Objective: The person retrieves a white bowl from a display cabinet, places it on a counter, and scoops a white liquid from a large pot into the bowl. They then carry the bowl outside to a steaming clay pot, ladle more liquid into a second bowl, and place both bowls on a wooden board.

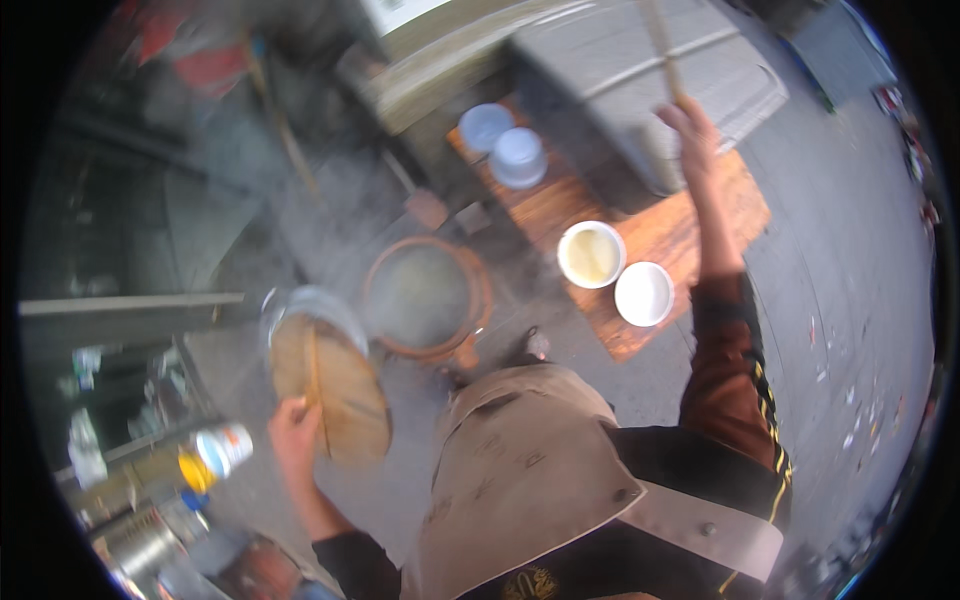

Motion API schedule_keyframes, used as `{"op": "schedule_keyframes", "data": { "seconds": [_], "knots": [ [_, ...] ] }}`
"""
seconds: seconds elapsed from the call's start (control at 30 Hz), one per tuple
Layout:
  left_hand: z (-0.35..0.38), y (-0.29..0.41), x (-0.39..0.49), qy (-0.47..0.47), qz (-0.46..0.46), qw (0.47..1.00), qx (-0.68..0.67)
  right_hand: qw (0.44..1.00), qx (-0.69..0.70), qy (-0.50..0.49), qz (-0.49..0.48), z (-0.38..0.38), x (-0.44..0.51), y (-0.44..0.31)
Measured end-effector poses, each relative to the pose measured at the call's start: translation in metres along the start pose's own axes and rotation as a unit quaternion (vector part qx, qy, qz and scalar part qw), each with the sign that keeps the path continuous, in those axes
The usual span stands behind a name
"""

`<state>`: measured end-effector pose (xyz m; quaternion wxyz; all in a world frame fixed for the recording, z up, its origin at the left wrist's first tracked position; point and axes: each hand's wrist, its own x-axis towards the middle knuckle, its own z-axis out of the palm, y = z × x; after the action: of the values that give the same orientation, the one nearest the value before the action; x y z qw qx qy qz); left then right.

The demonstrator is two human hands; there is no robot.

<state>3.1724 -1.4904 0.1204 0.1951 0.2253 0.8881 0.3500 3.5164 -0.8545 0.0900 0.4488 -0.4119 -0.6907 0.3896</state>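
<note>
My left hand (295,435) grips the handle bar of a round wooden lid (349,397), which is tilted over the rim of a translucent plastic tub or bucket (319,300). A clay pot (480,281) with an orange-brown rim steams in front of me, its contents blurred by vapour. My right hand (694,139) is raised at the far right, closed around a long wooden handle (660,37) whose far end leaves the view. Below that arm stand a white tub with pale yellowish contents (591,255) and a plain white tub or lid (643,294).
Both white pieces rest on a wooden board (622,345), with bluish plastic tubs (517,157) farther back. A large grey box-like object (637,67) lies across its far part. Shelves with a white-and-yellow container (217,454) line the left. A pole (131,304) juts in there.
</note>
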Motion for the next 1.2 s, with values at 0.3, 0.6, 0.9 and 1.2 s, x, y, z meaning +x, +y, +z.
{"op": "schedule_keyframes", "data": {
  "seconds": [0.3, 0.6, 0.9, 1.2],
  "knots": [
    [-0.009, -0.034, 0.033, -0.020, 0.021, 0.998, -0.051, 0.937, 0.069, -0.248, 0.237, 0.004, -0.238, -0.104],
    [-0.043, -0.092, 0.043, -0.017, 0.079, 0.997, -0.006, 0.834, -0.065, -0.399, 0.376, 0.010, -0.285, -0.134],
    [-0.047, -0.118, 0.030, -0.024, 0.020, 0.995, -0.092, 0.811, 0.067, -0.405, 0.416, 0.007, -0.289, -0.150],
    [-0.038, -0.118, 0.028, 0.018, 0.118, 0.993, -0.023, 0.762, 0.179, -0.465, 0.414, 0.050, -0.310, -0.144]
  ]
}}
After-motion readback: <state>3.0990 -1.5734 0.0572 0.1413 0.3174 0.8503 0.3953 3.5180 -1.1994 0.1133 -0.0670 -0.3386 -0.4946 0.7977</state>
